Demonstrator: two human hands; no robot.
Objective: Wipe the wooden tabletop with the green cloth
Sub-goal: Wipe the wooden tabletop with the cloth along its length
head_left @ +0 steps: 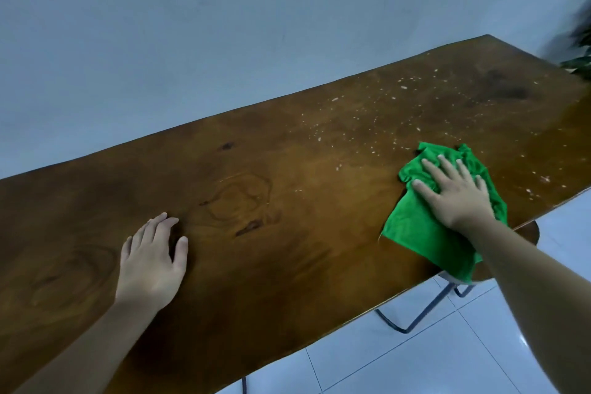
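Observation:
A long brown wooden tabletop (256, 169) runs from lower left to upper right. The green cloth (415, 227) lies crumpled near the table's front edge on the right, one corner hanging over the edge. My right hand (454, 192) presses flat on the cloth, fingers spread. Pale crumbs and specks (367, 112) are scattered over the wood beyond and to the right of the cloth. My left hand (153, 259) rests flat on bare wood at the left, fingers slightly apart, holding nothing.
A grey-blue wall (224, 25) stands right behind the table. A wooden stool with metal legs (415, 320) sits under the front edge below the cloth, on white floor tiles (431, 361). Blurred plant leaves (579, 61) show at the far right end.

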